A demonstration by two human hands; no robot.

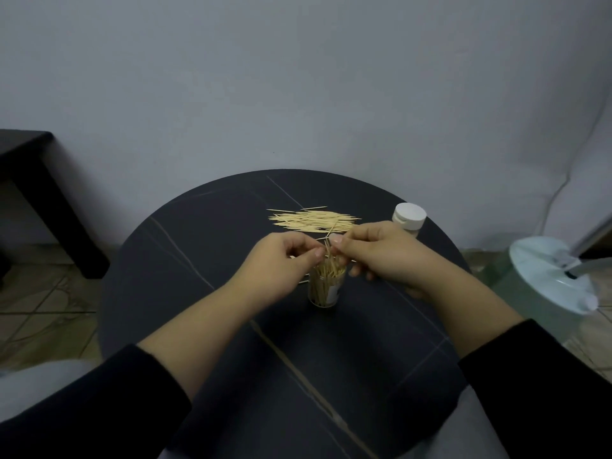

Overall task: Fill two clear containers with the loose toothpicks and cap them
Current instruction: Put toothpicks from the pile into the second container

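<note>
Head view: the left hand [281, 260] and right hand [374, 256] pinch a few toothpicks [328, 250] over the open container [326, 288] between them. This looks like the filling step. Next, these should drop in upright, then more come from the pile [313, 220] just beyond the hands.

A round dark bench [185, 293] carries a heap of loose toothpicks [313, 220] toward its far side. A clear container [326, 289] stands uncapped mid-bench, a white-capped container [409, 219] near the far right edge.
</note>
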